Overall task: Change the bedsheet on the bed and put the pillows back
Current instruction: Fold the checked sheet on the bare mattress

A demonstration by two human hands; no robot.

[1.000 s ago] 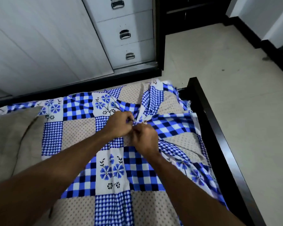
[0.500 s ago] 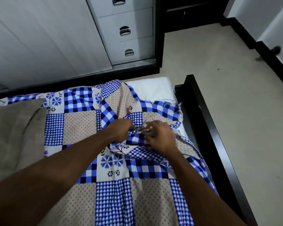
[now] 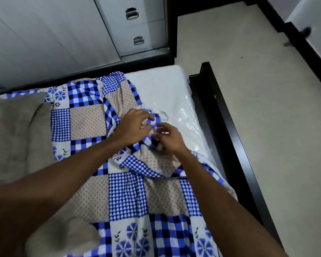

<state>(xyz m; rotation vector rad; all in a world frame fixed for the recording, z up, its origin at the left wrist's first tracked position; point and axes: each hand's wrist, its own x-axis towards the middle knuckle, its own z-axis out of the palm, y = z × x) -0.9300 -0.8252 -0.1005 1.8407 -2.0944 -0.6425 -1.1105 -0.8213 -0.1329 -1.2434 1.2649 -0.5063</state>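
- You are working on one sheet (image 3: 126, 197), a patchwork of bold blue-and-black checks, fine blue gingham, beige dotted squares and white squares with blue flowers.
- The sheet is lying across the bed, covering the near and left parts. Its far right corner is sitting folded back in a rumpled bunch.
- That fold is leaving the far right corner of the white mattress (image 3: 156, 84) bare, and a glossy plastic wrap is shining on it.
- Your left hand (image 3: 132, 127) is curling its fingers over the bunched corner and gripping it.
- Your right hand (image 3: 170, 139) is pinching the same bunch just beside the left hand. Its fingertips are blurring, so the exact hold is hard to read.
- The bunch is sitting between and under both hands, with the rest of the sheet trailing toward you beneath your forearms.
- One grey-beige pillow (image 3: 13, 138) is lying at the left, on the sheet.
- One more beige mound (image 3: 63, 236) is showing at the bottom edge; you cannot tell whether it is a pillow.
- The black frame (image 3: 228, 123) is running along the right side.
- Two metal handles (image 3: 132, 13) are showing on the drawers beyond the bed.
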